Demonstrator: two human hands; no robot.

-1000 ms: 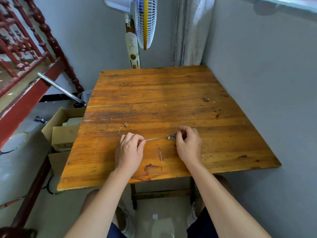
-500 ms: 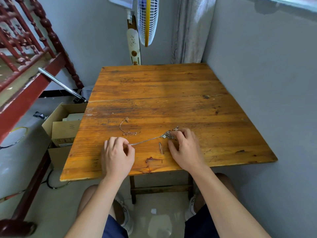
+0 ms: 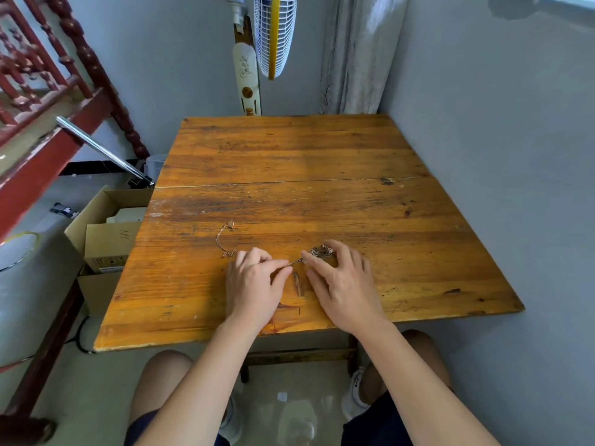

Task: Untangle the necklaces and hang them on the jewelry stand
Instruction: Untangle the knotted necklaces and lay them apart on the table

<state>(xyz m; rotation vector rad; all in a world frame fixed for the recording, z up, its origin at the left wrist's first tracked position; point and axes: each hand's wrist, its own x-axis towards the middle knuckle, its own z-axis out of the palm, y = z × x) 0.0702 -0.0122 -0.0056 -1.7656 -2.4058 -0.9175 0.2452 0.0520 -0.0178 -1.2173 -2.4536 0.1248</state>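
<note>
The left hand [image 3: 254, 284] pinches a thin chain [image 3: 291, 263] near the front edge of the tabletop [image 3: 289, 149]. The right hand [image 3: 344, 284], fingers [image 3: 314, 267] spread, apparently pins the knot [image 3: 322, 251]. A hard pull may tighten that knot or snap a link. A second chain [image 3: 220, 241] lies loose just left.

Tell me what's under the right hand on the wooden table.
A tangled silver necklace cluster peeks out beyond the right hand, with a thin chain running to the left hand. Whatever lies beneath the palm is covered.

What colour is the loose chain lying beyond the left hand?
The loose chain looks pale rose-gold; the head view, the only one, shows it.
</note>
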